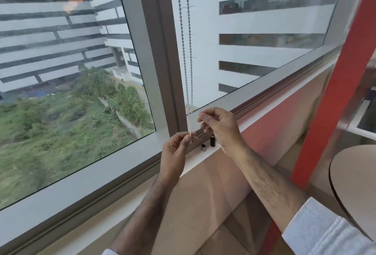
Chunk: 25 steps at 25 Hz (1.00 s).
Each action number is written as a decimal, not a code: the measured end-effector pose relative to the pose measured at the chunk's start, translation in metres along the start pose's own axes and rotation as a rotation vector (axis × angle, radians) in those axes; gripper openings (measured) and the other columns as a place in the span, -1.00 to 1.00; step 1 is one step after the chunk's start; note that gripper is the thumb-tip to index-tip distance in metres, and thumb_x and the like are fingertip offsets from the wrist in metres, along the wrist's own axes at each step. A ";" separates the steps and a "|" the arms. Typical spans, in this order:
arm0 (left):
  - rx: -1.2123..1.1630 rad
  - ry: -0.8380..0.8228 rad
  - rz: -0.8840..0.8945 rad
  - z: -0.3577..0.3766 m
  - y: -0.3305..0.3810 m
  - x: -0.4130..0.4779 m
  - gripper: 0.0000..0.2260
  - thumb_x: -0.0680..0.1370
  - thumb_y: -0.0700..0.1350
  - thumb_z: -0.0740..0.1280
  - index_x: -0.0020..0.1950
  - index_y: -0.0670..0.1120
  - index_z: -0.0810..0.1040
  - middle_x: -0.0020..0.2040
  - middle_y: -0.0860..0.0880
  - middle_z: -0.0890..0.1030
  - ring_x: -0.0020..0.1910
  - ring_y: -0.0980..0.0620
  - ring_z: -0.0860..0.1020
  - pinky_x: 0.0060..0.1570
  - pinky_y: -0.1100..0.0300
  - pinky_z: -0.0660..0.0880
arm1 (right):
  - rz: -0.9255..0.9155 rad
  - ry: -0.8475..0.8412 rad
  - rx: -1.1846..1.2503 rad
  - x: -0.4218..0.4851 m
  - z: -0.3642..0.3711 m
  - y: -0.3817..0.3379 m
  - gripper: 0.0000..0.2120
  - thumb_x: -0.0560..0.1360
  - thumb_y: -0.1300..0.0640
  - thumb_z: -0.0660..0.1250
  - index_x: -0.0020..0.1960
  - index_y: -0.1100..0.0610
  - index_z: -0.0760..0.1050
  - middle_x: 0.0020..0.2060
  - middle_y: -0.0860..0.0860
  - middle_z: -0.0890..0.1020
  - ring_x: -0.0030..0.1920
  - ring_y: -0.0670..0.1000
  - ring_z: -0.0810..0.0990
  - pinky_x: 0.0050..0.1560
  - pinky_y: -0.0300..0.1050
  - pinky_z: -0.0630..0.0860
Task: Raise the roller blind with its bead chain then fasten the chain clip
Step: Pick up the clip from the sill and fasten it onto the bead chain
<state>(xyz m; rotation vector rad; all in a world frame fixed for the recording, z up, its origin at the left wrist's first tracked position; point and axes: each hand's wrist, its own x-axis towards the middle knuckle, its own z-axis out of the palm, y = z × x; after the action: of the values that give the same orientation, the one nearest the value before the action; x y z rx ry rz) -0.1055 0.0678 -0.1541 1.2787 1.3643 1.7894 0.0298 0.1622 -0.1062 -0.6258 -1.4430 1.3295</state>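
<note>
Bead chain (186, 37) is hanging in two strands in front of the window mullion (162, 51); left hand (177, 151) is pinching its lower end between thumb and forefinger, above the sill (205, 157); right hand (219, 126) is curling loosely just beside, fingertips (201, 119) together, contents too small to tell; chain clip cannot be made out.

Head camera looks down, close, at window sill (205, 154).

Grey bead chain (188, 51), two strands hanging beside the window mullion, lower end pinched between fingertips
</note>
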 end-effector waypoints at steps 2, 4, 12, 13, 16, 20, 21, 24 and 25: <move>-0.011 0.032 -0.017 0.003 -0.006 0.012 -0.86 0.66 -0.21 0.34 0.10 -0.20 0.69 -0.14 0.07 0.76 -0.10 0.21 0.66 0.06 0.27 0.57 | 0.060 0.086 -0.114 0.014 -0.022 0.034 -0.89 0.56 0.24 0.44 -0.12 0.09 0.67 -0.30 -0.01 0.70 -0.37 -0.09 0.61 -0.33 -0.14 0.56; -0.038 0.068 -0.040 0.009 -0.012 0.026 -0.87 0.66 -0.20 0.34 0.09 -0.17 0.69 -0.15 0.09 0.75 -0.14 0.23 0.65 0.00 0.30 0.57 | 0.107 0.098 -0.353 0.024 -0.040 0.076 -0.88 0.54 0.17 0.45 -0.16 0.01 0.64 -0.36 -0.10 0.69 -0.40 -0.15 0.61 -0.29 -0.12 0.55; -0.069 0.201 -0.019 0.028 -0.038 0.056 -0.85 0.67 -0.22 0.30 0.08 -0.14 0.68 -0.11 0.01 0.77 -0.04 0.15 0.70 -0.03 0.32 0.59 | 0.128 -0.056 -1.019 0.023 -0.052 0.202 -0.81 0.62 0.05 0.36 0.16 0.12 0.64 0.08 0.07 0.70 -0.02 0.13 0.70 -0.06 0.05 0.64; -0.081 0.208 -0.021 0.030 -0.039 0.057 -0.84 0.68 -0.22 0.30 0.07 -0.13 0.68 -0.11 0.01 0.77 -0.03 0.14 0.70 -0.02 0.30 0.60 | 0.146 -0.036 -1.006 0.028 -0.051 0.206 -0.80 0.62 0.06 0.37 0.17 0.14 0.63 0.09 0.08 0.70 -0.01 0.14 0.70 -0.04 0.05 0.65; -0.079 0.201 -0.011 0.032 -0.041 0.062 -0.85 0.66 -0.16 0.30 0.06 -0.11 0.68 -0.10 0.02 0.77 -0.01 0.11 0.70 0.03 0.24 0.62 | 0.180 -0.062 -1.002 0.034 -0.045 0.215 -0.78 0.61 0.05 0.40 0.18 0.16 0.60 0.05 0.08 0.72 -0.01 0.12 0.71 -0.01 0.08 0.67; -0.060 0.176 -0.034 0.031 -0.041 0.070 -0.81 0.63 -0.05 0.33 0.05 -0.11 0.70 -0.10 -0.01 0.76 -0.01 0.06 0.68 0.10 0.13 0.58 | 0.221 -0.043 -1.057 0.043 -0.036 0.223 -0.78 0.61 0.00 0.39 0.08 0.17 0.56 -0.05 0.09 0.73 -0.07 0.13 0.73 -0.09 0.06 0.68; -0.077 0.167 -0.050 0.030 -0.041 0.070 -0.81 0.63 -0.04 0.33 0.03 -0.09 0.71 -0.10 -0.02 0.76 -0.02 0.06 0.67 0.07 0.17 0.59 | 0.222 -0.042 -1.083 0.045 -0.033 0.224 -0.78 0.61 0.00 0.39 0.07 0.17 0.54 -0.07 0.10 0.74 -0.08 0.15 0.74 -0.12 0.05 0.67; -0.117 0.139 -0.084 0.027 -0.037 0.070 -0.79 0.66 -0.03 0.32 -0.03 -0.04 0.73 -0.11 -0.06 0.74 -0.06 0.04 0.67 0.00 0.25 0.58 | 0.248 -0.032 -1.140 0.051 -0.023 0.227 -0.81 0.63 0.02 0.36 0.03 0.16 0.55 -0.10 0.13 0.75 -0.09 0.20 0.74 -0.18 -0.01 0.62; -0.116 0.127 -0.084 0.026 -0.036 0.070 -0.78 0.66 -0.03 0.31 -0.04 -0.04 0.73 -0.12 -0.07 0.74 -0.07 0.05 0.68 0.00 0.25 0.57 | 0.257 -0.023 -1.143 0.052 -0.020 0.229 -0.82 0.63 0.03 0.36 0.01 0.16 0.56 -0.11 0.13 0.75 -0.09 0.20 0.74 -0.19 -0.01 0.61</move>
<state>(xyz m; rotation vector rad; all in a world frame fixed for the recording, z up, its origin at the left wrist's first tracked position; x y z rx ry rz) -0.1143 0.1494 -0.1619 1.0473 1.3401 1.8894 -0.0280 0.2737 -0.3057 -1.5580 -2.1430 0.5614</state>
